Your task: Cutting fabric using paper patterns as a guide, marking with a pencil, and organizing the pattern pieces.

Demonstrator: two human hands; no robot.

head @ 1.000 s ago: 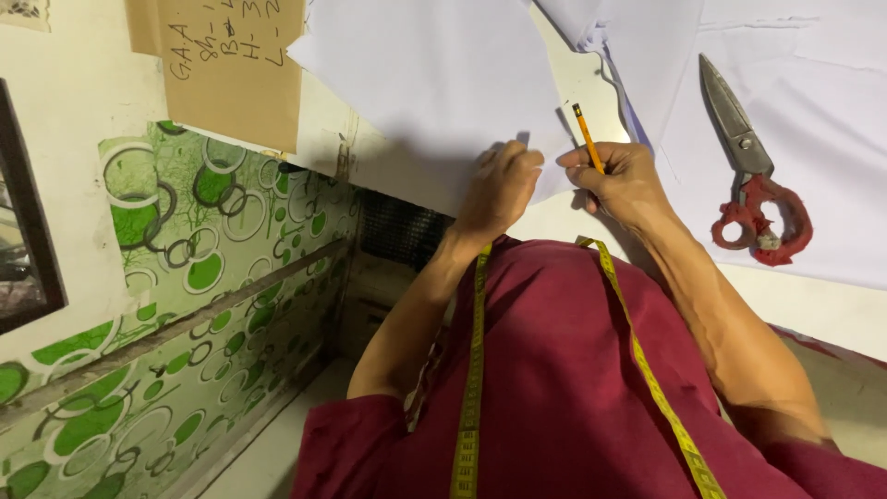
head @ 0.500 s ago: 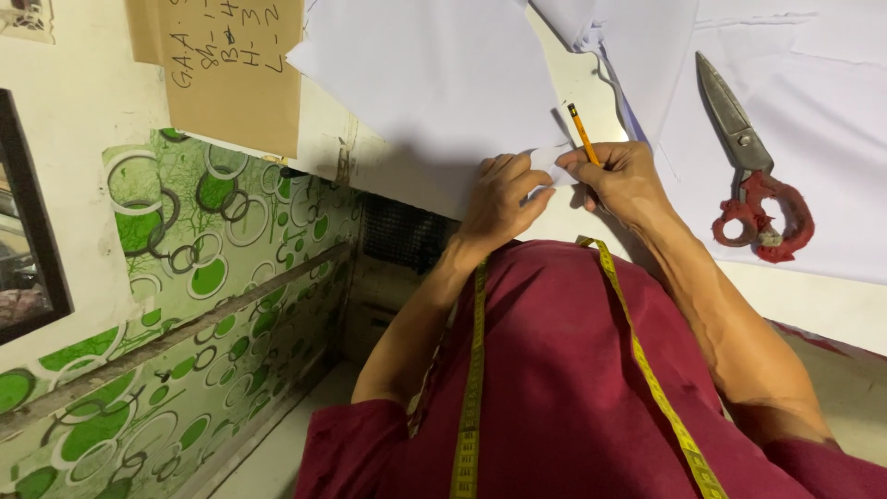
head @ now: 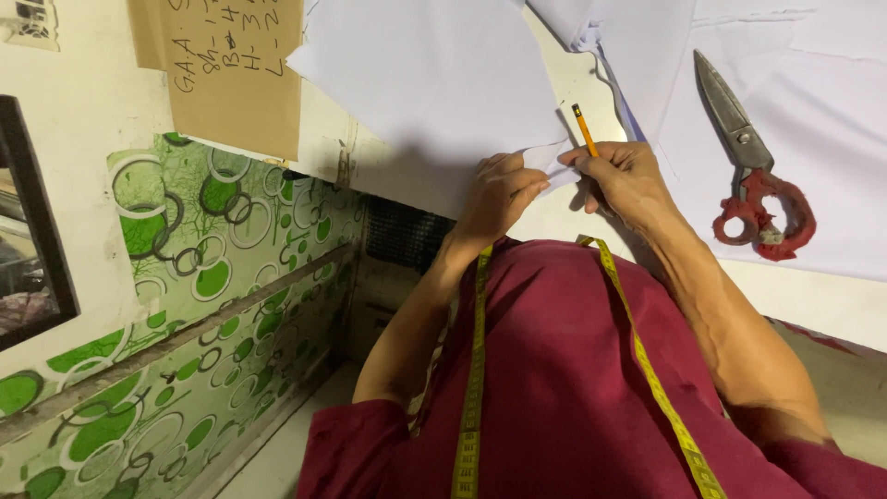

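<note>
White worktable [head: 591, 222] beneath white fabric [head: 434, 83]. Left hand [head: 499, 189] pinches a small folded corner, apparently fabric; right hand [head: 624, 176] grips an orange pencil [head: 584, 129], marking. Next needs steady pressure. Red-handled scissors [head: 753, 162] lie well apart.

The pencil [head: 585, 130] tip hides behind the right hand [head: 626, 176].

Orange pencil [head: 584, 129], upright over white paper [head: 434, 83]

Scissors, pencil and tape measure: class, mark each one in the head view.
scissors [head: 759, 199]: head view, on the red handle loops.
pencil [head: 585, 130]: head view, mid-shaft above the right hand.
tape measure [head: 473, 370]: head view, on the left yellow strip.
</note>
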